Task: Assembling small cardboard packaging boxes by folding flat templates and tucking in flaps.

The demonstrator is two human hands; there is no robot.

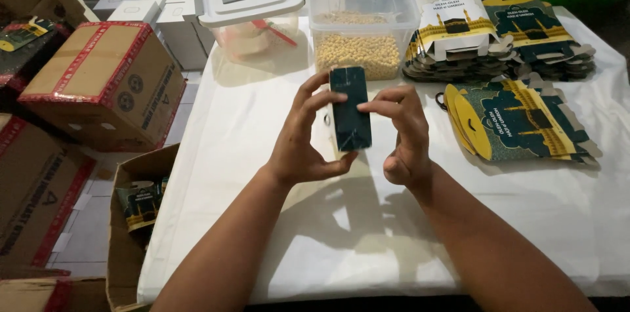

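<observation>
Both my hands hold one small dark green folded carton (350,110) upright above the white-covered table (262,122). My left hand (303,138) grips its left edge, thumb under the bottom corner and fingertips on the front. My right hand (405,135) pinches its right side with thumb and forefinger. The carton's lower end is partly hidden by my fingers.
A clear tub of pale yellow nuts (359,20) stands behind the carton, a lidded tub (252,13) left of it. Stacks of flat green-and-yellow cartons (518,125) lie at right and back right (459,36). Cardboard boxes (98,82) sit on the floor left; an open box (134,210) holds finished cartons.
</observation>
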